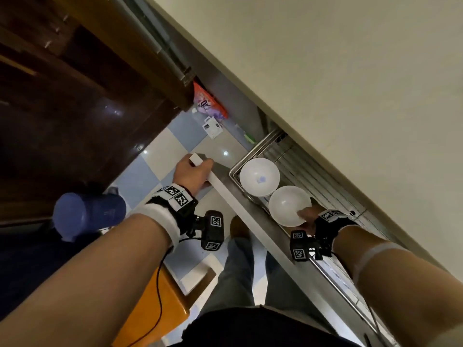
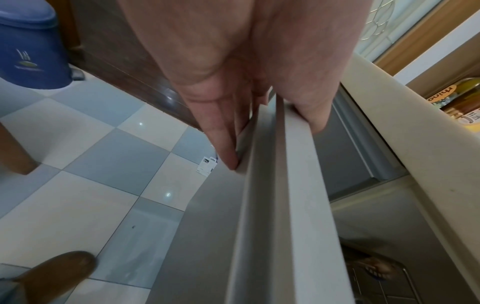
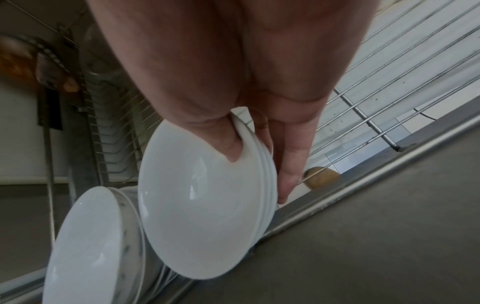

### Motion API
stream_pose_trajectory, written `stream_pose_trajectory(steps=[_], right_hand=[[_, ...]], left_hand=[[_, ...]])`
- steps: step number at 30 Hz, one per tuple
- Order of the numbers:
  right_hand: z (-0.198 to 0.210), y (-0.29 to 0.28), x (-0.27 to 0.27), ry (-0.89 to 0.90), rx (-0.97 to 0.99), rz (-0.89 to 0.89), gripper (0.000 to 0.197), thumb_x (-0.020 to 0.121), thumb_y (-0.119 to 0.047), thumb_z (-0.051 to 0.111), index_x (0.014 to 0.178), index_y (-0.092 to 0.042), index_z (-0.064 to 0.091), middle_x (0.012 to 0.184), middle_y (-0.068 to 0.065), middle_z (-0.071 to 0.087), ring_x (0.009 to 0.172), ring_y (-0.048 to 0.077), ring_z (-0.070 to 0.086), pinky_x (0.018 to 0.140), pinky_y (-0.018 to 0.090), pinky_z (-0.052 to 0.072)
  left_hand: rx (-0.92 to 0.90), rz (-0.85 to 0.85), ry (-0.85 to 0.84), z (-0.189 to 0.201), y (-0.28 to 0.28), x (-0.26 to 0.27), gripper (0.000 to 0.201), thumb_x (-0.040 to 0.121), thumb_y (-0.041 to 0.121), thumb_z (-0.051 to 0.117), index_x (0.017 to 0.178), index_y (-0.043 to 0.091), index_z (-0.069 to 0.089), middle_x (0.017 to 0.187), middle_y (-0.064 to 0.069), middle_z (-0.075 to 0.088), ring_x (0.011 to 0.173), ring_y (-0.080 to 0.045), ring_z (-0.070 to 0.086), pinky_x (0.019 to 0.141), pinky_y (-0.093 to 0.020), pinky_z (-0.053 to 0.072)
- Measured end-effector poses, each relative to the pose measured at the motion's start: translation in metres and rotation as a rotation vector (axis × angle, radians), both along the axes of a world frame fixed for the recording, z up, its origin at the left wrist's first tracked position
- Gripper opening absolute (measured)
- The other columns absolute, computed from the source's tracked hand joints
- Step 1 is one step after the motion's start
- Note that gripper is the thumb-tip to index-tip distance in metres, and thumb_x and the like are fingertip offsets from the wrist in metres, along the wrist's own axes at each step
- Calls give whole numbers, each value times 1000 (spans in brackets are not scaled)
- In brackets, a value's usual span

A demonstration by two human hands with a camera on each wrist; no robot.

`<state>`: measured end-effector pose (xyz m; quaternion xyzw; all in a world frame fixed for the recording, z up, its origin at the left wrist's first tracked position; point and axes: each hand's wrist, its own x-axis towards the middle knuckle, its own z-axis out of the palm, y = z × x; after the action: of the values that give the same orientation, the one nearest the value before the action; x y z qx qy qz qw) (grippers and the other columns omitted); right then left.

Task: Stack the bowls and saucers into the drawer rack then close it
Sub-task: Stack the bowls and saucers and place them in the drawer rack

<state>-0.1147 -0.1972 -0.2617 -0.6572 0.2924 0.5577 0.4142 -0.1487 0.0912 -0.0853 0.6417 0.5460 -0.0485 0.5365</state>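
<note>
The person's forearms are reaching forward from the bottom of the head view, each wearing a black wrist camera. The left hand [image 1: 191, 172] is gripping the top edge of the pulled-out drawer front [image 1: 238, 204]; in the left wrist view the fingers [image 2: 221, 133] are lying down the outer face while the thumb is hooking over the inner side of the pale edge. The right hand [image 1: 307, 216] is pinching the rim of a small stack of white saucers [image 1: 289, 205], thumb inside the top one and fingers behind; the right wrist view is showing several thin rims nested together [image 3: 205, 205]. The stack is hanging tilted over the wire drawer rack [image 1: 295, 161], just beside a white bowl [image 1: 259, 176] that is already sitting at the rack's far end. From the right wrist that bowl [image 3: 88, 242] is lying next to the saucers; whether they are touching I cannot tell. The beige counter [image 1: 350, 83] is overhanging the drawer. On the checked floor [image 1: 160, 151] a blue bin [image 1: 87, 214] is standing to the left, and a small white box [image 1: 212, 126] and an orange packet [image 1: 209, 103] are lying further off
</note>
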Motion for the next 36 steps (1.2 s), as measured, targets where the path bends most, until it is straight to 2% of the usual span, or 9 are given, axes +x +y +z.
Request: stream_pose_trajectory(steps=[4,7,13,16,20,22,27,30,36], right_hand=[[1,-2,-1,-9,40,9,61,90,2,53,147,-11,35,142,23,48,116,45,55,77,58,58],[15,-2,-1,6,-28,51,58,91,-5,54,145,-18,35,138,23,53,115,46,60,48,35,50],[37,-5,0,25,-42,65,48,92,-5,48,140,-10,43,135,21,52,123,45,56,57,34,44],[58,-6,5,-32,-83,42,56,93,-3,48,148,-11,38,154,15,39,134,40,48,79,43,53],[102,-11,4,-213,-119,-65,56,96,-17,58,148,-6,40,162,14,25,149,28,30,118,34,30],[128,-6,-2,-218,-55,-212,76,82,-39,73,144,-4,46,155,16,40,139,31,44,111,38,40],[204,16,-16,-206,64,-614,32,99,-19,51,128,-11,62,113,11,71,104,32,66,87,41,51],[257,16,-19,-297,205,-647,26,99,-17,48,118,-15,65,118,9,71,109,30,68,84,37,53],[337,-26,-11,-607,189,-895,22,87,-17,63,107,-8,69,96,8,70,81,23,69,71,31,55]], left_hand=[[-23,19,7,-1,2,2,37,82,18,70,118,11,66,111,-15,72,102,-29,71,68,-35,64],[-20,10,22,-1,3,4,37,83,18,71,119,11,65,111,-16,71,102,-30,70,67,-35,64],[-33,-47,29,6,5,7,30,85,12,70,115,9,63,107,-13,66,99,-26,67,56,-28,62],[-5,-146,67,5,13,10,22,82,14,73,101,12,64,106,-13,68,96,-25,68,68,-34,64],[144,-449,219,8,28,22,31,73,32,75,96,14,65,89,-4,68,82,-23,69,78,-38,62],[204,-719,321,16,34,30,38,74,40,71,91,7,64,88,-6,65,77,-23,66,67,-27,54],[293,-1115,391,44,23,68,51,80,32,72,118,0,61,114,-9,68,95,-27,67,70,-25,49],[238,-1194,231,79,-10,97,38,84,29,69,105,-3,71,89,-8,70,64,-16,60,49,-23,41],[-274,-1212,68,141,-98,126,11,93,23,62,88,14,63,95,-5,75,91,-21,70,96,-37,52]])
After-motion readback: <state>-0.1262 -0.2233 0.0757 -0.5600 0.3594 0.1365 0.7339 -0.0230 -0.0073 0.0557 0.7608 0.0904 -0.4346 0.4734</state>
